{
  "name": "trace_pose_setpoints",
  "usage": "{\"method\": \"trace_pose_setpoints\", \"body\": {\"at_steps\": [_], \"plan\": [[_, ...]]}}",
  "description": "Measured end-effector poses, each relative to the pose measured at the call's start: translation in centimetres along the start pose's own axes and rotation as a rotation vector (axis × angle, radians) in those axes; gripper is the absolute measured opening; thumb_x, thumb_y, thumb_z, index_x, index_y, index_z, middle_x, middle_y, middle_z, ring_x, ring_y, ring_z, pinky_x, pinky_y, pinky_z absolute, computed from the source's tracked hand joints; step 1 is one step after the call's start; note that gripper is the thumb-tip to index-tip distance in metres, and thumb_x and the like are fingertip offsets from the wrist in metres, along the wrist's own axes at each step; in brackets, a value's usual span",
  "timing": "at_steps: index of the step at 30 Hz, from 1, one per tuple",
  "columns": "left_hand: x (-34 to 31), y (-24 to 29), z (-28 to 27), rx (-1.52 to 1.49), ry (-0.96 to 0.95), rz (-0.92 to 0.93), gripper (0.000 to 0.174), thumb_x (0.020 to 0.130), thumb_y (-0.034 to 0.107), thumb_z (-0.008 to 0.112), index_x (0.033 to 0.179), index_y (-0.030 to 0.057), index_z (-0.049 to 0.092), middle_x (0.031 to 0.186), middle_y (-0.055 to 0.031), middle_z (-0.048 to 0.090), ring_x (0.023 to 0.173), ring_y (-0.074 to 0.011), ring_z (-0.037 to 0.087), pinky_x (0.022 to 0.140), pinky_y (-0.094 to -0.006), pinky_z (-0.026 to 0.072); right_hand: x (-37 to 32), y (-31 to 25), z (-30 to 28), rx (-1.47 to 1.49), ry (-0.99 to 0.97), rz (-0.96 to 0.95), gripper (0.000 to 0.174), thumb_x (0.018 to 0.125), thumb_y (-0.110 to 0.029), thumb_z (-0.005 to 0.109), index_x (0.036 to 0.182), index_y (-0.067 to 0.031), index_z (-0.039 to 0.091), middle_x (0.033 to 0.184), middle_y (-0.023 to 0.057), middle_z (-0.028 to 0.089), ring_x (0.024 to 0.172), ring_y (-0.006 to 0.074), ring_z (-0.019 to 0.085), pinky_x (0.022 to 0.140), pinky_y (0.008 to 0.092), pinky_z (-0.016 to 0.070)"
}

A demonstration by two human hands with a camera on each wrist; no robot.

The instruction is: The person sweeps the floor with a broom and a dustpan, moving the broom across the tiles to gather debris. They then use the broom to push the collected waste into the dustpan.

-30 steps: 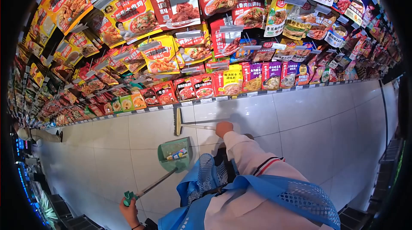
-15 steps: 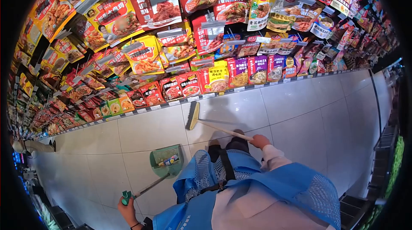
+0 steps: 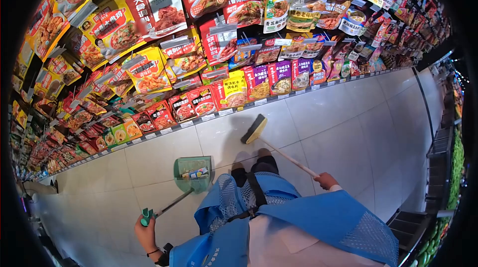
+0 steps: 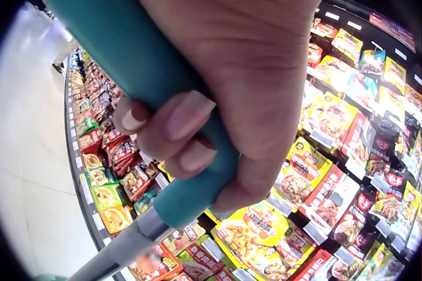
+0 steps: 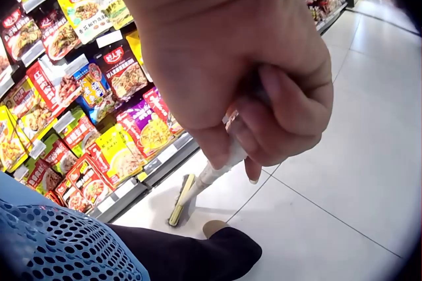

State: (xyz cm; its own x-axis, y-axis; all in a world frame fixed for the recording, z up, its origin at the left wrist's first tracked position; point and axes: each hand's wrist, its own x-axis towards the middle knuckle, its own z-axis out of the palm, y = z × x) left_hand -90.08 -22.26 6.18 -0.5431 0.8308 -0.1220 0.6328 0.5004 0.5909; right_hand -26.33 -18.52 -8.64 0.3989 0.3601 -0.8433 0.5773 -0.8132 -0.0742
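My left hand [image 3: 146,234] grips the green handle [image 4: 125,44] of a long-handled dustpan [image 3: 193,183]; its fingers curl round the handle in the left wrist view. Inside the green pan lie a blue-and-white wrapper [image 3: 199,173] and small scraps. My right hand [image 3: 326,181] holds the pale stick [image 3: 289,157] of a broom, fingers wrapped round it in the right wrist view. The broom head [image 3: 254,129], yellow with dark bristles, is on the floor between the shelf edge and my feet, right of the dustpan and apart from it.
Shelves of seasoning packets [image 3: 232,90] run along the far side, with a low front edge [image 3: 224,112] at the tiled floor [image 3: 338,132]. Another person's leg and shoe [image 3: 42,187] show at the far left. Dark crates [image 3: 413,219] and green produce [image 3: 438,237] stand at the right.
The right hand and broom have moved right, and the broom head has turned to a slant. The left hand still holds the dustpan, which sits slightly further left in view. The view has shifted right.
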Motion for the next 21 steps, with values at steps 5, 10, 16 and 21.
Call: {"method": "trace_pose_setpoints", "body": {"at_steps": [5,10,16,21], "plan": [[2.4,3.1,2.5,0.034,-0.122,0.069,0.030,0.069,0.017,0.067,0.091,-0.0034,0.063,0.066,-0.0153,0.061,0.058,-0.0194,0.057,0.058,-0.0318,0.0452,-2.2,0.1,-0.7,0.071,0.199,-0.199,0.032,0.079,-0.032,0.062,0.093,-0.0032,0.066,0.069,0.0123,0.062,0.060,0.0255,0.059,0.055,0.0365,0.0453],[5.0,5.3,5.1,0.071,-0.200,0.194,0.030,0.068,0.019,0.067,0.091,-0.0001,0.065,0.067,-0.0165,0.061,0.060,-0.0262,0.060,0.058,-0.0324,0.0463,-7.7,-1.5,-5.8,-0.102,0.564,-0.310,0.027,0.074,-0.031,0.065,0.086,-0.0077,0.069,0.079,0.0150,0.065,0.074,0.0332,0.062,0.066,0.0413,0.0476],[7.3,7.9,7.3,0.083,-0.336,0.348,0.028,0.066,0.020,0.067,0.090,0.0052,0.066,0.069,-0.0153,0.062,0.065,-0.0315,0.062,0.060,-0.0348,0.0480,-9.8,-3.7,-10.1,-0.305,0.815,-0.255,0.016,0.077,-0.025,0.063,0.080,-0.0095,0.067,0.075,0.0113,0.064,0.071,0.0315,0.062,0.062,0.0411,0.0490],[8.9,9.2,10.4,0.252,-0.417,0.450,0.032,0.063,0.023,0.068,0.091,0.0086,0.067,0.071,-0.0161,0.062,0.068,-0.0342,0.061,0.062,-0.0376,0.0493,-5.4,-6.1,-8.2,-0.624,1.004,-0.384,0.005,0.075,-0.011,0.060,0.073,-0.0072,0.062,0.070,0.0102,0.062,0.066,0.0265,0.063,0.057,0.0374,0.0490]]}}
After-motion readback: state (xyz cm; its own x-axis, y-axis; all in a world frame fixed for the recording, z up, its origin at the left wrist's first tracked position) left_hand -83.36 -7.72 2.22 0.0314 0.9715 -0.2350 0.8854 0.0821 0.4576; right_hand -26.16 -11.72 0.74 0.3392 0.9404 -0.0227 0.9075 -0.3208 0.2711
